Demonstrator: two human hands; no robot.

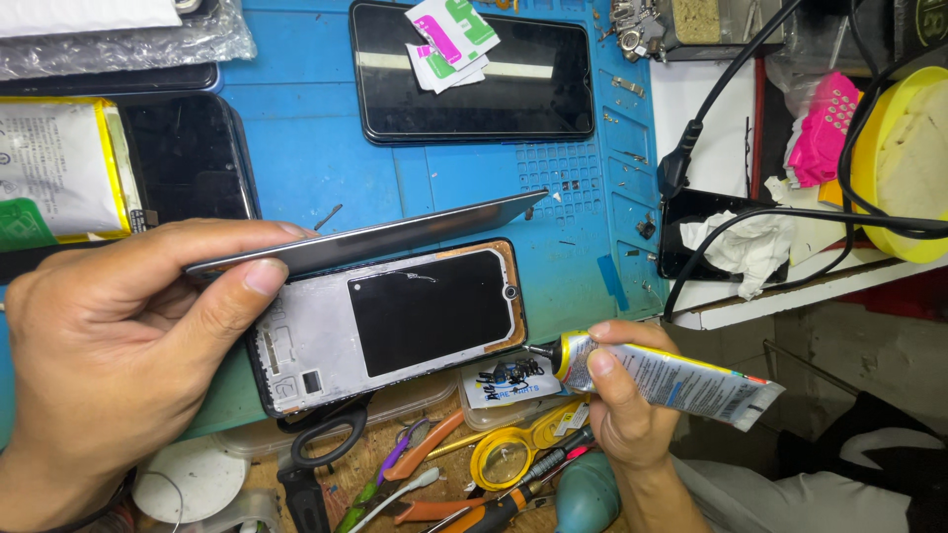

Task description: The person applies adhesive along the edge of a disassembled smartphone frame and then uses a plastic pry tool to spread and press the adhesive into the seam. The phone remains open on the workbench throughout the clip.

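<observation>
Now, left hand [109, 345]: thumb and fingers pinched together on the near end of a thin dark glass screen panel [375, 235], held edge-on and tilted up.
Screen panel: it runs from the fingertips toward the blue work mat's [306, 168] right edge, hovering just above the frame.
Phone frame: a grey metal phone frame with a black rectangular centre [395, 321] lies at the mat's near edge, under the panel.
Right hand [622, 395]: fingers clamped around a white-and-yellow adhesive tube with a thin black nozzle [667, 380].
Nozzle: its tip sits at the frame's right edge, seemingly touching, though that is hard to tell.
Nearby: a black phone with stickers on it [474, 74] lies at the mat's far edge.
</observation>
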